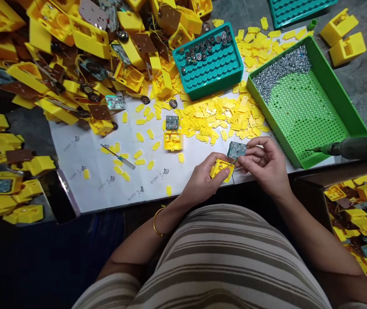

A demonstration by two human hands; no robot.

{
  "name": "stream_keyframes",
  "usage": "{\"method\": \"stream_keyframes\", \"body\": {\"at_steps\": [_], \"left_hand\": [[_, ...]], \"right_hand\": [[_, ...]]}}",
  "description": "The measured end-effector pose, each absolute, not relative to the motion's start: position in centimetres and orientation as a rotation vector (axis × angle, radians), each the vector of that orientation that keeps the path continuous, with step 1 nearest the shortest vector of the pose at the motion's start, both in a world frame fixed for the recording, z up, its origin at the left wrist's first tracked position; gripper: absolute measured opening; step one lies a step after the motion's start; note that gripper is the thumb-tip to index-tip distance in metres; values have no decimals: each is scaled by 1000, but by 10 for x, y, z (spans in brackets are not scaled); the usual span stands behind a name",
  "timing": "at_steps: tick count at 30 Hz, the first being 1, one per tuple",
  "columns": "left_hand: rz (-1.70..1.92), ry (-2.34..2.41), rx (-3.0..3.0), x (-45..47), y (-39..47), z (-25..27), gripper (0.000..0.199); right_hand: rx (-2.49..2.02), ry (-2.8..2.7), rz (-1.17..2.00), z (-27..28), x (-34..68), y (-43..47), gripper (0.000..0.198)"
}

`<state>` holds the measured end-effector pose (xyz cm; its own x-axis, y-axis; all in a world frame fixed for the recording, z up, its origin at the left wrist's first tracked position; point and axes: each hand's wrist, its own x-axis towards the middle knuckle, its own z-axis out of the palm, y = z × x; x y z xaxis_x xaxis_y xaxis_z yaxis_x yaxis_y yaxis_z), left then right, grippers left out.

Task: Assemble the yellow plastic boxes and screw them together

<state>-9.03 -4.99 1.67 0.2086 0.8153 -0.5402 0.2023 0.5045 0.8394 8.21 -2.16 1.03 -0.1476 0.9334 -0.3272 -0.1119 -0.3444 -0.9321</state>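
Left hand (pixel 203 177) above the near edge of the sheet (pixel 106 199), I grip the case (pixel 219 167) open side up, presumably for access; just beside, my right hand (pixel 268 165) pinches the smaller board (pixel 236 149) by one end, likely sparing its face.

- Room to pass lies at the table's (pixel 106 197) near-left corner.
- Heaped yellow housings (pixel 86 38) block the far-left.
- Green basket (pixel 312 111), power driver (pixel 360 147) obstruct the right end.

Bright middle, dark lower-left corner
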Motion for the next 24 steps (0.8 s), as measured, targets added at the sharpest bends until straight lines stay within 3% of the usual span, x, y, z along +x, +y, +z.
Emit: {"method": "stream_keyframes", "body": {"at_steps": [2, 7, 12, 24], "left_hand": [[555, 1284, 877, -89, -48, 14, 30], [679, 1099, 522, -94, -44, 14, 43], [741, 1005, 316, -100, -45, 18, 45], [719, 1017, 352, -94, -48, 30, 37]], "right_hand": [[-1251, -1079, 1575, 11, 80, -26, 42], [-1136, -1619, 1306, 17, 81, -39, 11], [-1150, -1992, 985, 18, 79, -52, 15], [-883, -2195, 715, 17, 80, -56, 22]]}}
